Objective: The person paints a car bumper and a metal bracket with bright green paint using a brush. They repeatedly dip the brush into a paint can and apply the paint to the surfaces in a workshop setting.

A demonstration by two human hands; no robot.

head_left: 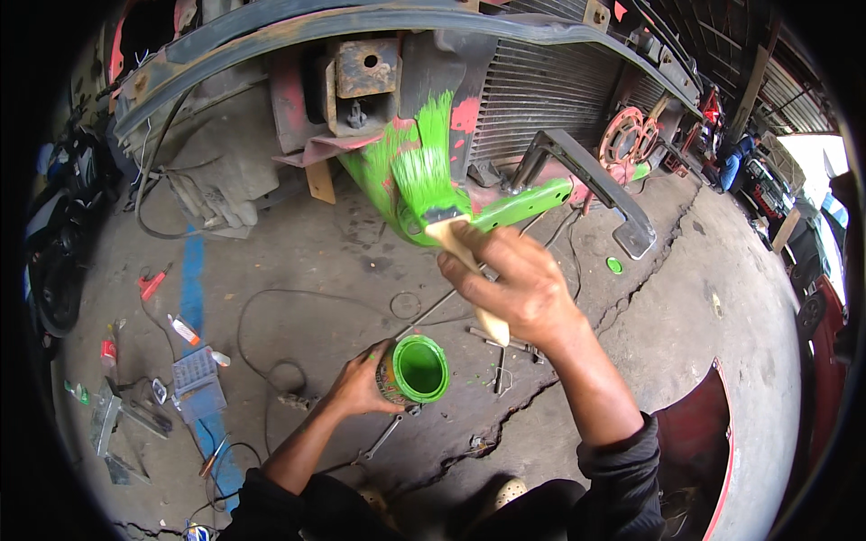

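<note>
Left hand [354, 386] grips a paint can [388, 382]; right hand [521, 281] a brush [447, 231], apparently touching green-smeared metal [377, 180].

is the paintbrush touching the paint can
Apart. The head view shows floor between the lower end of the handle of the paintbrush and the paint can.

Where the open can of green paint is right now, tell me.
In the head view, the paint can is below and slightly left of the picture's centre, held in the left hand, lower than the paintbrush in the right hand.
</note>
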